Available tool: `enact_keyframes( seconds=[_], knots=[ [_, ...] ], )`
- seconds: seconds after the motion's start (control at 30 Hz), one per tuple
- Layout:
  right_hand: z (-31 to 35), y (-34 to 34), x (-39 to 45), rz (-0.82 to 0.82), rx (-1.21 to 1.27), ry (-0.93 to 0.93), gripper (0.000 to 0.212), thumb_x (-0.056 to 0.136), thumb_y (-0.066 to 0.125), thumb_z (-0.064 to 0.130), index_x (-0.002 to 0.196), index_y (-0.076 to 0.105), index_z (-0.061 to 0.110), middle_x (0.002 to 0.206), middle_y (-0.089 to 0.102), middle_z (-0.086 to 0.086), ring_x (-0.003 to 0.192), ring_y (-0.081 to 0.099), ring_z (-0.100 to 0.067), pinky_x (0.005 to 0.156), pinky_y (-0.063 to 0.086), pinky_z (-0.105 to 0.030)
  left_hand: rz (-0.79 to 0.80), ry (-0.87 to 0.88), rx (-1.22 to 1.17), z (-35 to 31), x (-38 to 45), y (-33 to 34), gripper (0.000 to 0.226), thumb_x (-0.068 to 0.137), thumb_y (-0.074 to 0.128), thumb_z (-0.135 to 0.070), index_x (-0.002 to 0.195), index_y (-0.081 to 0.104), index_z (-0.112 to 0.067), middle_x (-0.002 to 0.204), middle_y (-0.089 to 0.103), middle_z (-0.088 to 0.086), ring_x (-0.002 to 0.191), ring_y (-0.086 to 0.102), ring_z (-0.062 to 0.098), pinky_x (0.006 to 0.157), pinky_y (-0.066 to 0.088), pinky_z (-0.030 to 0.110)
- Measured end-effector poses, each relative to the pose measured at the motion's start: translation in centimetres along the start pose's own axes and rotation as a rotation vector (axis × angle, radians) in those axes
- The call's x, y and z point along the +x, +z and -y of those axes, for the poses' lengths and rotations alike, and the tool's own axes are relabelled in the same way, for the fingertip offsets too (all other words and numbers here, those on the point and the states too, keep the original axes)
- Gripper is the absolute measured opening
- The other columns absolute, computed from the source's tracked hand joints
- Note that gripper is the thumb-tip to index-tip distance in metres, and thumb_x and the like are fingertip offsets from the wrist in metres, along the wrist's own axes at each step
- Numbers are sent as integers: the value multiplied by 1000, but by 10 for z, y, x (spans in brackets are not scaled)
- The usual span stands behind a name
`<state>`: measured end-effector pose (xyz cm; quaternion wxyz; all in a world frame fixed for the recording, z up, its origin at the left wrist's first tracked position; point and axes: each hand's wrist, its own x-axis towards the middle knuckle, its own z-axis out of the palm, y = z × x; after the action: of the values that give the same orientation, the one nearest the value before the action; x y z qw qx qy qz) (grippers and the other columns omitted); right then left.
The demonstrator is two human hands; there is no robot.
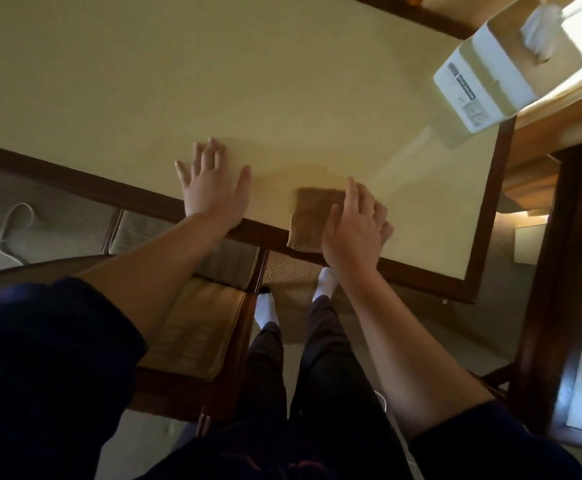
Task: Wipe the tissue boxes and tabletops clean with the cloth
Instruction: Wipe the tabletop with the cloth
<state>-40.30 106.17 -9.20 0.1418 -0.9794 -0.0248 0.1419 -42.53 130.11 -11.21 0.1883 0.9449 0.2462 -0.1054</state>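
a person is standing at a pale yellow table with a dark brown edge and is looking down at two bare hands. the left hand is lying flat on the table top near the edge closest to the person, with its fingers straight and spread apart, holding nothing. the right hand is pressing down on a brown cloth, with its fingers a little bent over the cloth and lying close together. the cloth is folded into a flat square, so it is not really longer one way than the other; it is lying right at the near edge of the table and one end is hanging a little over the dark edge. a white tissue box is sitting far away at the far right corner of the table, well apart from both hands. its long side is running from the table corner toward the far right, and a white tissue is sticking up out of its brown top. a chair with a tan cushion is sitting under the left arm, and two white socks are showing on the floor below.
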Motion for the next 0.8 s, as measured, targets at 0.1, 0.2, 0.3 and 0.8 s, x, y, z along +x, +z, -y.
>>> enact_keyframes(
  seconds=[0.1, 0.2, 0.3, 0.8],
  knots=[
    [-18, -15, 14, 75, -69, -55, 46, 107, 47, 37, 152, 44, 26, 159, 40, -2, 145, 33, -30, 113, 35, -50, 58, 187, 97, -50, -13, -5, 56, 107, 26, -53, 147, 48, -19, 153, 49, 6, 147, 39, 31, 126, 2, 65],
    [-24, -26, 10, 94, -46, -147, 17, 105, 49, 29, 119, 56, 21, 123, 57, -2, 118, 52, -30, 92, 44, -44, 230, 467, 129, -87, -33, 14, 47, 107, 41, -45, 151, 44, -27, 160, 42, 2, 152, 31, 27, 127, -2, 62],
    [-33, -40, -5, 76, 37, -167, 6, 105, 49, 24, 99, 52, 24, 96, 55, 6, 96, 54, -26, 76, 39, -39, 283, 433, 83, -107, -45, 18, 28, 105, 46, -25, 131, 55, -22, 142, 56, 5, 145, 35, 28, 128, -2, 59],
    [-60, -172, -66, 38, 677, -252, 11, 100, 71, 27, 106, 72, 37, 96, 72, 26, 98, 66, -2, 73, 55, -26, 94, 502, -413, -130, -131, -130, 5, 94, 75, -29, 99, 78, -30, 91, 67, -21, 94, 58, 4, 82, 47, 28]
  ],
)
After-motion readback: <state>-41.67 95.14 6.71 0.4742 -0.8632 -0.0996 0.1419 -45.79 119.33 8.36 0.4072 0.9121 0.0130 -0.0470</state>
